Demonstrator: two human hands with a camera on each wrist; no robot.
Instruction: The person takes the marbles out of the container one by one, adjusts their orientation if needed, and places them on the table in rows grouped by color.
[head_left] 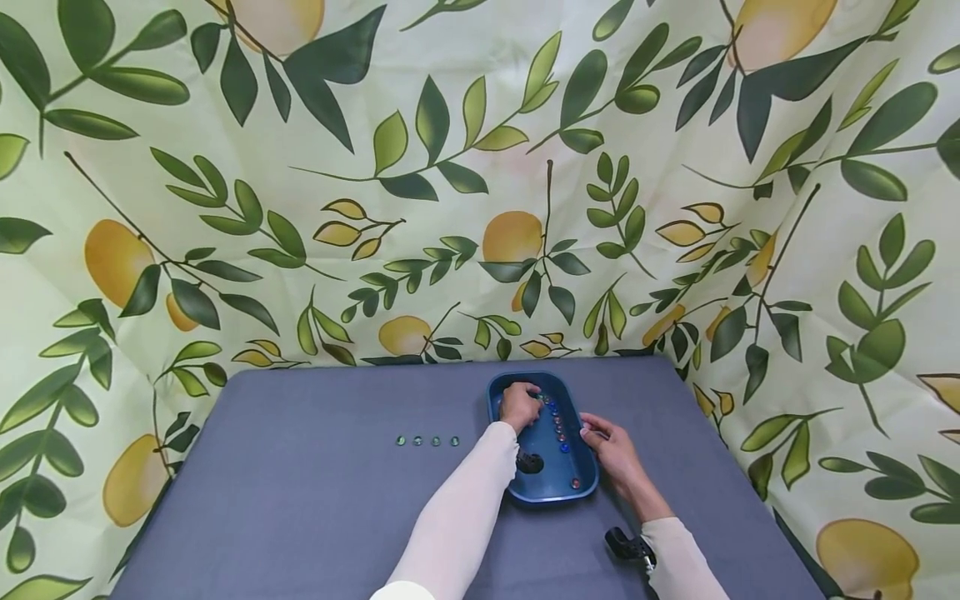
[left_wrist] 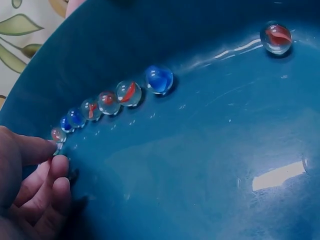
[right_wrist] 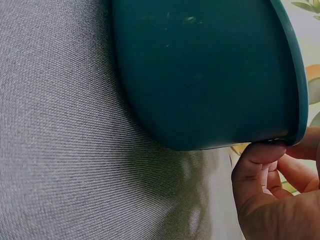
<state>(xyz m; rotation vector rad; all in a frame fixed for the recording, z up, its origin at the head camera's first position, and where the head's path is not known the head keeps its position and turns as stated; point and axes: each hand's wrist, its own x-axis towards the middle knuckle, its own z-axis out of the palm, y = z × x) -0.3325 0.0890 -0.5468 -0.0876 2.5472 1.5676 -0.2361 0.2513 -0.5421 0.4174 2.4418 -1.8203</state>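
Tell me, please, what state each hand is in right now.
Left hand: closed, pinching a mostly hidden marble.
Right hand: closed, holding the blue tray at its edge.

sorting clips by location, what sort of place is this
Likely a makeshift filming booth: leaf-print cloth rises behind and beside a grey table, and black wrist gear suggests the handwork is being recorded.

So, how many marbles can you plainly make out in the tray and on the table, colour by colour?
Red-swirled marbles, in the tray: 5
Blue marbles, in the tray: 3
Green marbles, on the table: 4
Total: 12, leaving out a greenish bit mostly hidden at the left hand's fingertips.
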